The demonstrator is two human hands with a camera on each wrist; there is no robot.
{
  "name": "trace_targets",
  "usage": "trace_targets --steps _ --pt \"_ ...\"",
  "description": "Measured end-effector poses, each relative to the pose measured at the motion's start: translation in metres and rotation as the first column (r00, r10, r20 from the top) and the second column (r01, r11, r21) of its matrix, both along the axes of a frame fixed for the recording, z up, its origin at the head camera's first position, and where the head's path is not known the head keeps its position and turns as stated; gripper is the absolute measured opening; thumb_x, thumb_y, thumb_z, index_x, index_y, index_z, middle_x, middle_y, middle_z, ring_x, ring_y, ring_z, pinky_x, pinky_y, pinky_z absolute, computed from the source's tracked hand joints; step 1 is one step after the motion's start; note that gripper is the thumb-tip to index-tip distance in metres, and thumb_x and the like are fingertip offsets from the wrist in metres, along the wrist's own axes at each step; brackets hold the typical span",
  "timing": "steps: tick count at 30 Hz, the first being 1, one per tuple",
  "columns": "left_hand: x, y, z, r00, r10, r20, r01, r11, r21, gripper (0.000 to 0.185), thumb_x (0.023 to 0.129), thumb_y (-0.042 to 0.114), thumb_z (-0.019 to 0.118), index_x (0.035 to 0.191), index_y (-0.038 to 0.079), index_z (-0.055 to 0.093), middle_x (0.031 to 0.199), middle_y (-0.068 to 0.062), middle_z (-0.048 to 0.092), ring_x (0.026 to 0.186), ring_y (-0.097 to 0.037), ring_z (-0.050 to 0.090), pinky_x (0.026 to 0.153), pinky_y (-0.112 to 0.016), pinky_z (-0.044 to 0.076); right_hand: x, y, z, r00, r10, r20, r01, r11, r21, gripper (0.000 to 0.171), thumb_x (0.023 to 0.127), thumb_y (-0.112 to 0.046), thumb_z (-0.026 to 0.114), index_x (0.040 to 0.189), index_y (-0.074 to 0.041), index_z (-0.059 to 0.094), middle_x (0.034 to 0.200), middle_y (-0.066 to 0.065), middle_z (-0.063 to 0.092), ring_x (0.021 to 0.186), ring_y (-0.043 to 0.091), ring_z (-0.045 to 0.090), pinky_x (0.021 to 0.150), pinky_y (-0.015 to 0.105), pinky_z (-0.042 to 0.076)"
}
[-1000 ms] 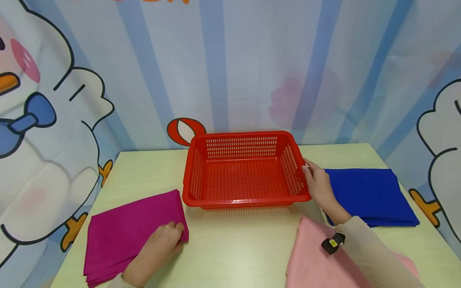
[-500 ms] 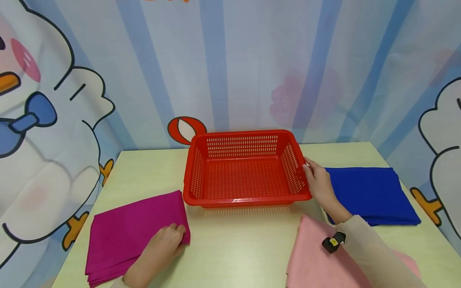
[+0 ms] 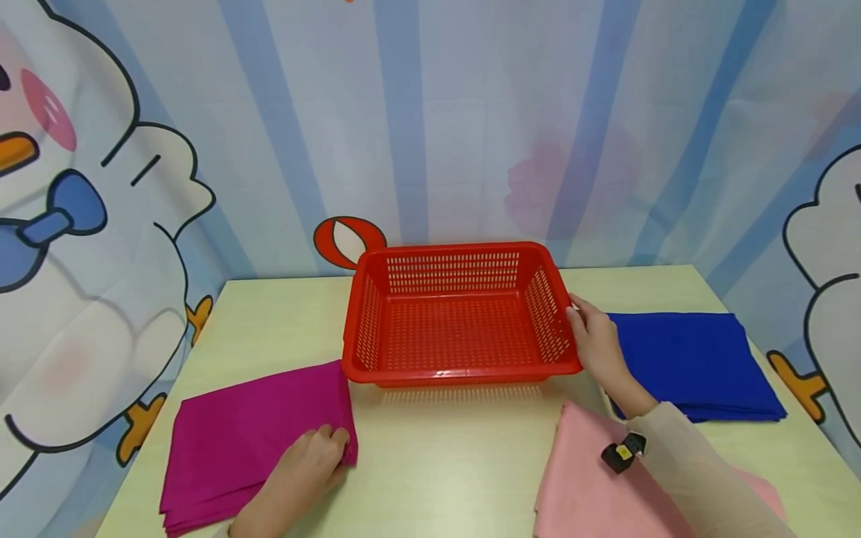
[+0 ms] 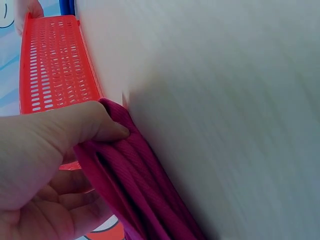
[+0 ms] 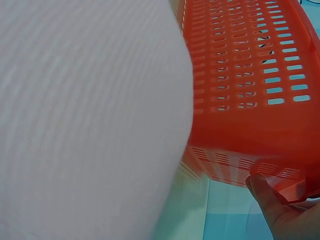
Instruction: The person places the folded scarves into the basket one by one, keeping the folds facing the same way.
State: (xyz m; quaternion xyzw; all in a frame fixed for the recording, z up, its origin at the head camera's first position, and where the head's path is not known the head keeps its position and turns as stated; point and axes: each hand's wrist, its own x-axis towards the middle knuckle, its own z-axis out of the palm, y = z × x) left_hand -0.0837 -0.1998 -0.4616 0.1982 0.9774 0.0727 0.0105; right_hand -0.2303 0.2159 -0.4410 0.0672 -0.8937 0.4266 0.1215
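Note:
My left hand (image 3: 311, 465) pinches the right edge of a folded magenta cloth (image 3: 252, 437) at the table's left. Up close in the left wrist view, the thumb presses on the stacked layers of the magenta cloth (image 4: 145, 185), with fingers curled beneath. A red plastic basket (image 3: 464, 375) with slotted walls stands at the middle back, nothing inside it. On its right rim lies my right hand (image 3: 597, 345), gripping it. The right wrist view has the thumb of that hand (image 5: 285, 212) at the rim of the basket (image 5: 250, 125); a pale sleeve covers much of that view.
Right of the basket lies a folded blue cloth (image 3: 693, 366). A folded pink cloth (image 3: 585, 478) is at the front right, partly under the right forearm. Behind the pale table (image 3: 444, 463) hangs a striped backdrop (image 3: 464, 134) with cartoon figures.
The magenta cloth has slid slightly right, its right edge dipping a little toward the front along with my left hand. My right hand and the basket have kept their places.

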Motion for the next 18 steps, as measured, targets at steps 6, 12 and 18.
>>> trace_targets --steps 6,12,18 --pt "0.0037 0.0020 0.0004 1.000 -0.010 -0.005 0.010 1.000 0.003 0.027 0.074 0.006 0.088 0.086 -0.001 0.065 0.070 -0.007 0.054 0.060 -0.017 0.052 0.059 -0.032 0.055 -0.0001 0.0001 0.0008 1.000 0.007 -0.001 -0.007 1.000 -0.012 0.044 0.109 -0.016 0.042 0.145 0.009 0.042 0.111 0.033 0.065 0.080 0.039 0.068 0.053 0.022 0.048" --pt "0.0060 0.0020 0.0001 1.000 -0.027 -0.014 0.027 1.000 -0.003 0.026 0.075 0.007 0.087 0.086 -0.001 0.065 0.069 -0.007 0.053 0.058 -0.017 0.052 0.057 -0.031 0.054 -0.0008 -0.0003 0.0003 1.000 0.000 -0.005 0.000 1.000 -0.005 0.044 0.109 -0.015 0.042 0.145 0.009 0.043 0.112 0.033 0.065 0.083 0.040 0.068 0.057 0.023 0.050" --pt "0.0105 0.0033 0.0001 1.000 -0.024 -0.009 0.024 1.000 0.000 0.026 0.074 0.006 0.087 0.087 -0.001 0.066 0.069 -0.007 0.053 0.059 -0.017 0.052 0.057 -0.031 0.054 -0.0001 -0.0002 -0.0010 1.000 0.007 -0.003 -0.007 1.000 -0.010 0.044 0.109 -0.015 0.042 0.145 0.009 0.042 0.112 0.033 0.065 0.084 0.041 0.068 0.057 0.022 0.050"
